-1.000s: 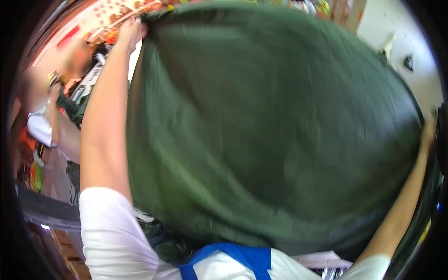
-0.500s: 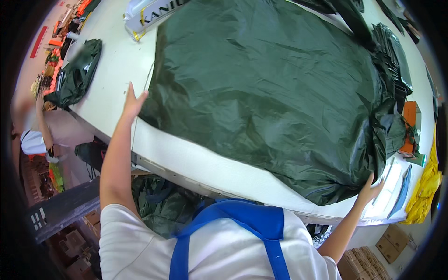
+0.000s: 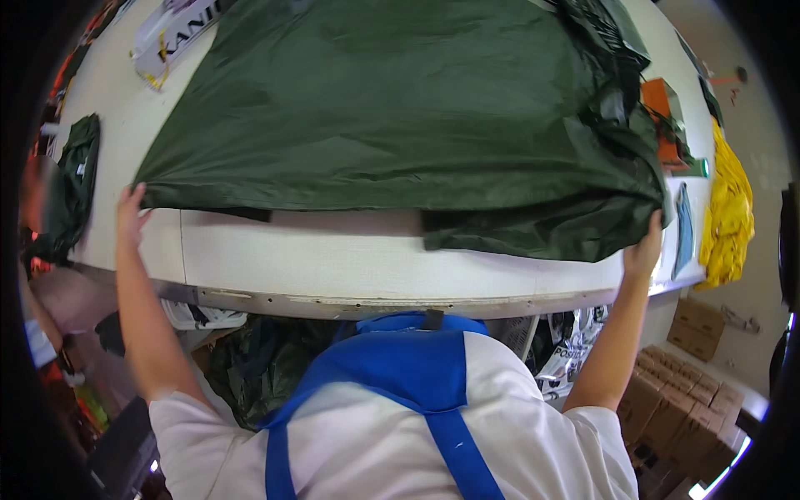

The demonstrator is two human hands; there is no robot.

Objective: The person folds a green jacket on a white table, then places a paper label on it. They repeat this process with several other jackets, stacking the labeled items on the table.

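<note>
A large piece of dark green shiny fabric (image 3: 367,125) is spread over the white table (image 3: 333,262). Its near edge is pulled taut between my hands, and a flap of it hangs lower toward the right. At the left corner, my left hand (image 3: 133,218) is closed on the fabric's edge with the fingertips. My right hand (image 3: 644,247) grips the bunched right corner, its fingers partly hidden behind the folds. What kind of article the fabric is cannot be made out.
A white printed bag (image 3: 175,42) lies at the far left, near a dark green bundle (image 3: 79,179). At right are an orange box (image 3: 662,125), a blue strip (image 3: 683,229) and yellow fabric (image 3: 727,212). Cardboard boxes (image 3: 679,400) stand below. Another person is at the left.
My left hand has moved left and taken hold of the fabric's corner. My right hand has risen with the right corner. The near edge is now stretched straighter, and the view has shifted.
</note>
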